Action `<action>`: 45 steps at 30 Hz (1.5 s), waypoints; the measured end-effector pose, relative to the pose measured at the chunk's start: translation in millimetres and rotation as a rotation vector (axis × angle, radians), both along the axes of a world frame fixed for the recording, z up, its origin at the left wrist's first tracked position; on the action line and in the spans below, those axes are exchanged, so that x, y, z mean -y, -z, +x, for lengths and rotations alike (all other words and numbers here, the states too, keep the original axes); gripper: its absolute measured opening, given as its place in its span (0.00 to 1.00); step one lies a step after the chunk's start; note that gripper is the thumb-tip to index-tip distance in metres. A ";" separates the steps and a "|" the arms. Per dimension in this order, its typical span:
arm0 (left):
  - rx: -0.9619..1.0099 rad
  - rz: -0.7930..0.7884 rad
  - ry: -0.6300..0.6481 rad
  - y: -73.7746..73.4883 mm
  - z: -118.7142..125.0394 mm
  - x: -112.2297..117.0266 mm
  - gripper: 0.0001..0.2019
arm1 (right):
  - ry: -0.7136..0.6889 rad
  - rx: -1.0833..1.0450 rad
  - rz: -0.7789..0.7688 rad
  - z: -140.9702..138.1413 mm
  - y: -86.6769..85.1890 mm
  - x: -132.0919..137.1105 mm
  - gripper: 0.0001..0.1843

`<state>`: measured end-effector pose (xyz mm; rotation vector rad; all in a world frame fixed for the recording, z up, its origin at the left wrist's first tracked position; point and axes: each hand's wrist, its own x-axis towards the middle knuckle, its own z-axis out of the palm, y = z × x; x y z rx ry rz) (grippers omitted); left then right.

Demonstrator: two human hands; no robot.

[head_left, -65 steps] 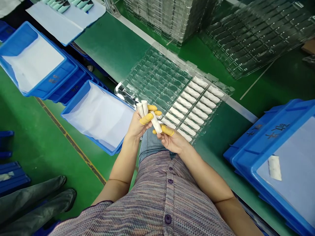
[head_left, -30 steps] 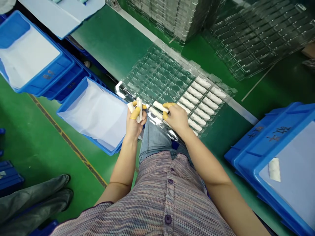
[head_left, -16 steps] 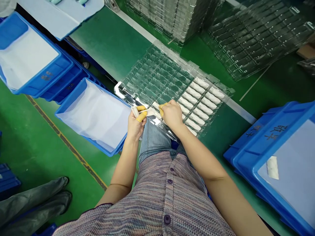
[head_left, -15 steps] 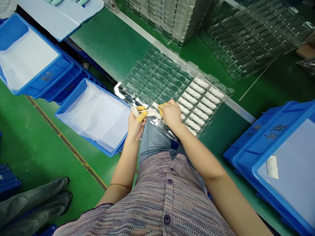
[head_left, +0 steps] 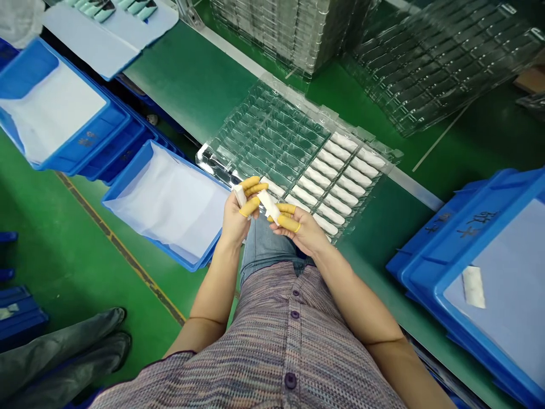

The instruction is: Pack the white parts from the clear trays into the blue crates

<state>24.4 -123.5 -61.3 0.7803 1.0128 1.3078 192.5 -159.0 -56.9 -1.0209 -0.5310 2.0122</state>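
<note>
In front of my waist, my right hand (head_left: 304, 227) pinches a small white paper-wrapped piece (head_left: 269, 207) between fingers in yellow finger cots. My left hand (head_left: 235, 222), with the same cots, has its thumb and fingers at the upper end of that piece. Another white slip (head_left: 240, 196) is tucked in the crook of my left hand. Just beyond both hands lies a clear plastic tray (head_left: 272, 122) with rows of long slots. White wrapped pieces (head_left: 336, 170) fill its right-hand rows, and one (head_left: 273, 187) lies near my fingers.
A paper-lined blue bin (head_left: 166, 204) stands left of my hands, with more blue bins (head_left: 55, 108) behind it. At right, a blue bin (head_left: 468, 238) holds one white piece (head_left: 473, 287). Stacked clear trays (head_left: 281, 34) rise beyond the green bench (head_left: 191, 74). Another person's legs (head_left: 63, 346) show lower left.
My right hand has drawn back from the tray toward me and turned over. The white piece is now raised between both hands, and the tray's filled slots show more fully.
</note>
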 end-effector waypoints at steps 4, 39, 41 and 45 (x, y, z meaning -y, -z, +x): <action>0.072 -0.048 0.076 -7.4 8.0 0.6 0.25 | 0.091 -0.029 -0.015 -4.8 2.9 6.9 0.28; 0.273 -0.124 0.108 9.0 -9.5 -8.1 0.25 | 0.149 0.556 0.393 14.9 17.4 -34.2 0.17; 0.269 -0.160 0.148 12.2 -14.0 -8.6 0.24 | 0.129 1.020 0.533 25.7 16.1 -60.0 0.14; 0.240 -0.173 0.167 17.9 -18.4 -9.0 0.23 | -0.199 1.594 0.744 26.9 10.4 -98.8 0.15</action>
